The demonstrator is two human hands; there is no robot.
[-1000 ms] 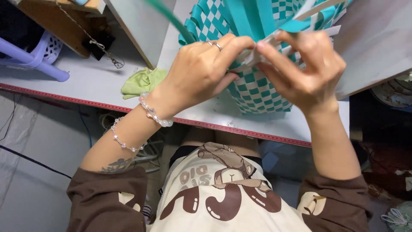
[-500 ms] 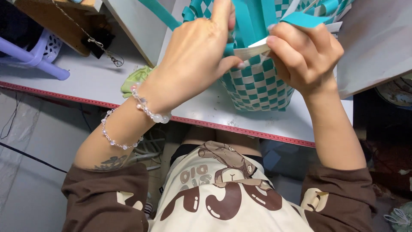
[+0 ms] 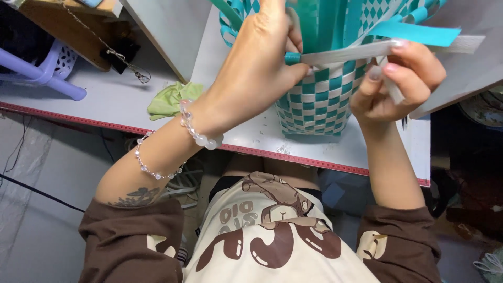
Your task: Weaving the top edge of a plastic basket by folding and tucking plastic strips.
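A woven basket [image 3: 319, 99] in a teal-and-white check is stood on the grey table [image 3: 105, 99], close to the near edge, which is trimmed with a red strip. Loose teal strips rise from its unfinished top and pass out of the upper edge of the view.

The left hand [image 3: 257, 68] is pressed against the left side of the basket's upper rim. Its fingers are curled inward and closed on the weave, and the thumb is laid against the point where a white strip [image 3: 367, 50] meets a short teal end. Exactly what lies under the fingers cannot be seen, since they are hidden behind the back of the hand. Two beaded bracelets are worn on this wrist and forearm.

The right hand [image 3: 398, 84] is held just beside the right side of the basket. The white strip is pinched between its thumb and fingertips and is stretched nearly level from the left hand across the basket's front. A teal strip [image 3: 419, 34] lies just above it, touching the top of the fingers. The remaining fingers are bent loosely, not fully clenched.

A crumpled green cloth [image 3: 167, 99] is seen on the table to the left of the basket, near the left wrist.
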